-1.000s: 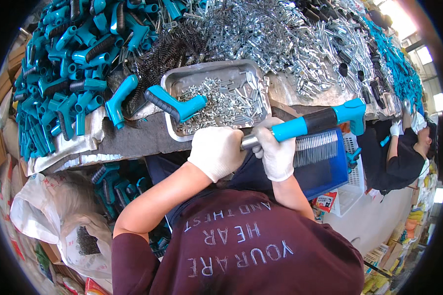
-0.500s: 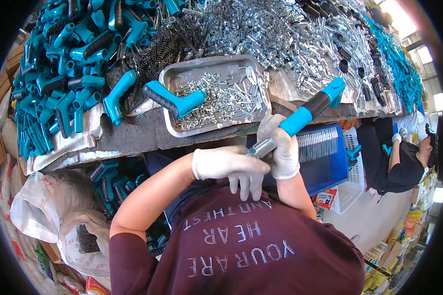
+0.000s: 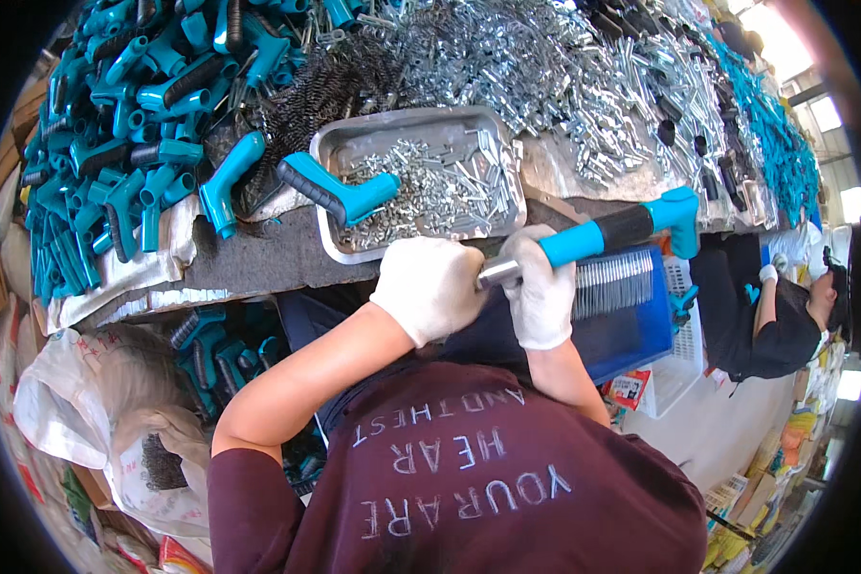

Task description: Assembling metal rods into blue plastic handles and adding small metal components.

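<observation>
In white knit gloves, both my hands are on a teal and black tube-shaped tool with a silver metal end and a hooked teal head [image 3: 625,228]. My left hand [image 3: 430,289] is closed in a fist at the metal end, whose tip is hidden in it. My right hand [image 3: 540,295] wraps round the tool where metal meets teal. The tool slants up to the right, its head over the bench's front edge. Just beyond my hands is a metal tray [image 3: 327,239] of small silver parts. A teal and black angled handle [image 3: 354,196] lies across its left rim.
Teal handles [image 3: 124,134] heap at the bench's left, beside dark springs [image 3: 325,91] and loose metal parts [image 3: 536,67]. A blue bin [image 3: 631,335] with a row of metal rods stands at my right. A plastic sack [image 3: 96,411] is at lower left. Another person [image 3: 770,320] works at far right.
My left hand, previously loose with fingers hanging by the metal end, has closed into a fist there. The tool has tilted flatter and turned, its hooked head now pointing down.
</observation>
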Demonstrator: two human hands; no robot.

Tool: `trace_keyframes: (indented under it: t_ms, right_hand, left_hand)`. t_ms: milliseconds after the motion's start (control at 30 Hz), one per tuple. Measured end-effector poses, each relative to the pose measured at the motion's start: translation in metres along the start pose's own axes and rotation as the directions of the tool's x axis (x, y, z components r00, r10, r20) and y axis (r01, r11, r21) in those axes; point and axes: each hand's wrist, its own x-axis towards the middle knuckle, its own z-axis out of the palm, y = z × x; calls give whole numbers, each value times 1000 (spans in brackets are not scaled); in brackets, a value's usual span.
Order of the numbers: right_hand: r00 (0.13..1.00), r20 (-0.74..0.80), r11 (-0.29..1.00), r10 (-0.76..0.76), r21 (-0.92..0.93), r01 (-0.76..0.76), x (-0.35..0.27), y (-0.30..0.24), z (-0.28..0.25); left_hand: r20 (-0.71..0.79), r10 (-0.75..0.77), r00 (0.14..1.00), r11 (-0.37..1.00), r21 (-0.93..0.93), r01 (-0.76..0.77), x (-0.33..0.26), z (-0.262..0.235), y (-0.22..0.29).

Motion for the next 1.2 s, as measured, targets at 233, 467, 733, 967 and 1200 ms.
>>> trace_keyframes:
  t_ms: [233, 467, 733, 967, 1200]
  right_hand:
    - [995, 74, 998, 66, -26, -64, 4, 2, -2]
    - [937, 315, 968, -149, 242, 73, 6, 14, -12]
    - [948, 299, 971, -110, 236, 39, 6, 3, -10]
    - [988, 147, 998, -43, -40, 49, 9, 0, -10]
    - [906, 359, 941, -227, 321, 108, 8, 4, -5]
  left_hand:
    - [122, -38, 992, 996, 84, 28, 0, -6, 5]
    - [568, 211, 795, 504, -761, 409, -5, -5, -10]
    - [395, 125, 910, 545, -794, 269, -11, -10, 3]
    - [-160, -95, 982, 988, 107, 113, -6, 13, 6]
    - [513, 45, 857, 744, -590, 314, -8, -9, 12]
